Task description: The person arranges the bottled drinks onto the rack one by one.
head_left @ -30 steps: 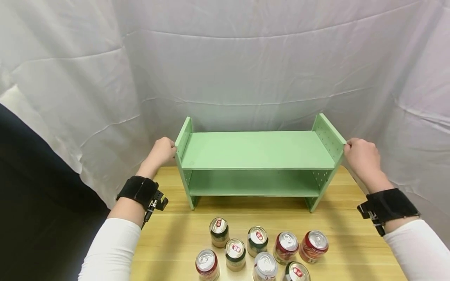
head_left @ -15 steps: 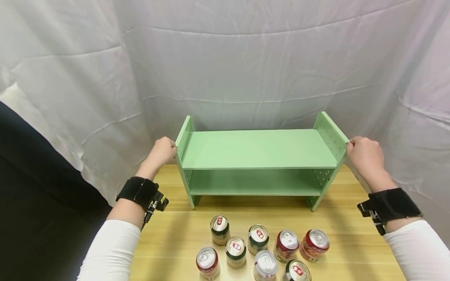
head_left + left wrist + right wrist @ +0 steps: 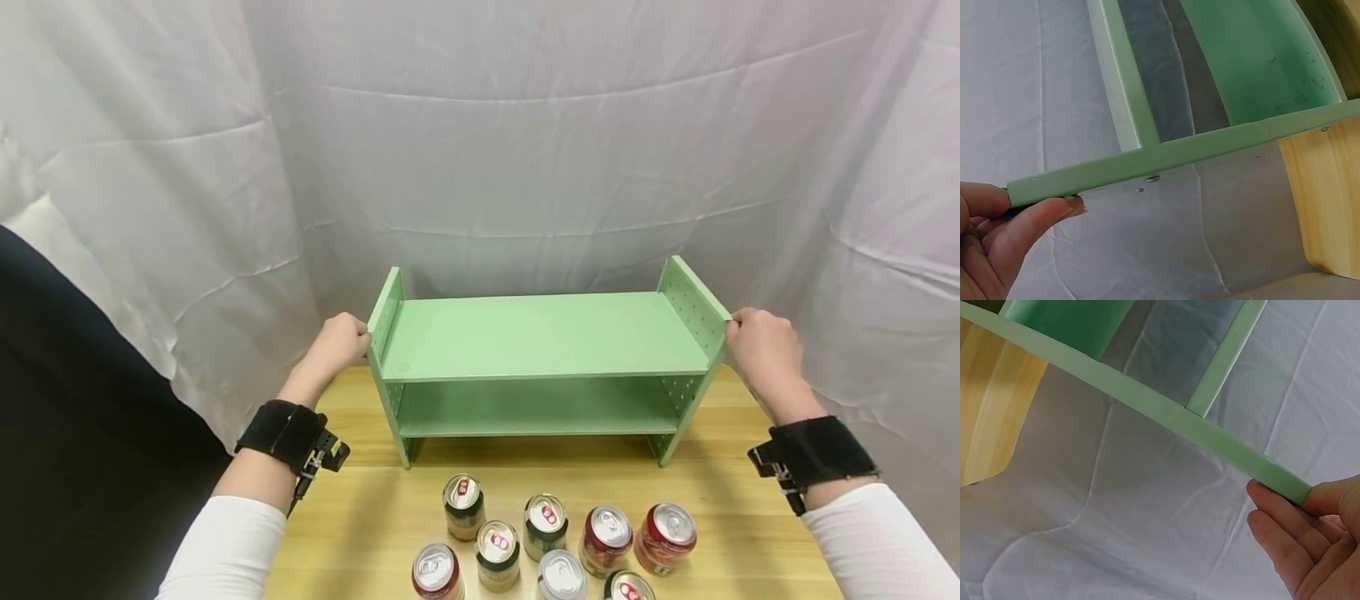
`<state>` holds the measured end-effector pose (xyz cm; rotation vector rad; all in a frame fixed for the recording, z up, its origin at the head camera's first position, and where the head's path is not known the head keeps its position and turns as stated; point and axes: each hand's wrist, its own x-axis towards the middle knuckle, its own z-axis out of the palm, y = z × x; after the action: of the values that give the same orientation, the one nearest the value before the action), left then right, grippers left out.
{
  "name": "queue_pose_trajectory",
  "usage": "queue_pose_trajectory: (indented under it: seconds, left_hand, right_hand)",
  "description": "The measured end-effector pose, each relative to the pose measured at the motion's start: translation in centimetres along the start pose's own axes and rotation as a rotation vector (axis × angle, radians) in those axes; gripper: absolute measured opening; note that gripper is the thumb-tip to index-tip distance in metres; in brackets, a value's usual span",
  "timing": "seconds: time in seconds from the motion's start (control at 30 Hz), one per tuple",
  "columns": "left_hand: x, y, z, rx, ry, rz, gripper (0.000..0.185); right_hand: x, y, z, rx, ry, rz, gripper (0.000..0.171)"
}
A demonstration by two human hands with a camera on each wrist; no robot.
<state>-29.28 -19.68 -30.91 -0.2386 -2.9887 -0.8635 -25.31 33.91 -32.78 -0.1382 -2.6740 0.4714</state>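
Shelf [image 3: 540, 337], pale green and two-tiered, with hole-dotted side panels [image 3: 688, 318]

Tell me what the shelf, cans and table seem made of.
Shelf: perhaps painted wood, satin green; thick, smooth panel edges suggest it, though metal is possible.
Cans: metal, likely aluminium, from their shiny silvery tops.
Table: wood or wood-look laminate, lightly glossy, judging by its yellowish grain.

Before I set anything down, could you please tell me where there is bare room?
On the green shelf, the upper board is bare between the side panels; so is what shows of the lower board. The table is free between the cans and each sleeve. It is crowded at front centre, where the cans cluster.
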Motion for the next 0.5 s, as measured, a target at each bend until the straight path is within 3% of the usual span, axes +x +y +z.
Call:
queue_pose_trajectory:
  seconds: [0.27, 0.5]
  left_hand:
    - [-0.1, 0.2, -0.1, 0.035, 0.025, 0.008, 0.039]
    - [-0.1, 0.8, 0.3, -0.028, -0.029, -0.01, 0.039]
  right_hand:
    - [0.2, 0.0, -0.3, -0.008, 0.03, -0.029, 0.028]
    - [-0.7, 0.7, -1.5, -0.038, 0.008, -0.042, 0.026]
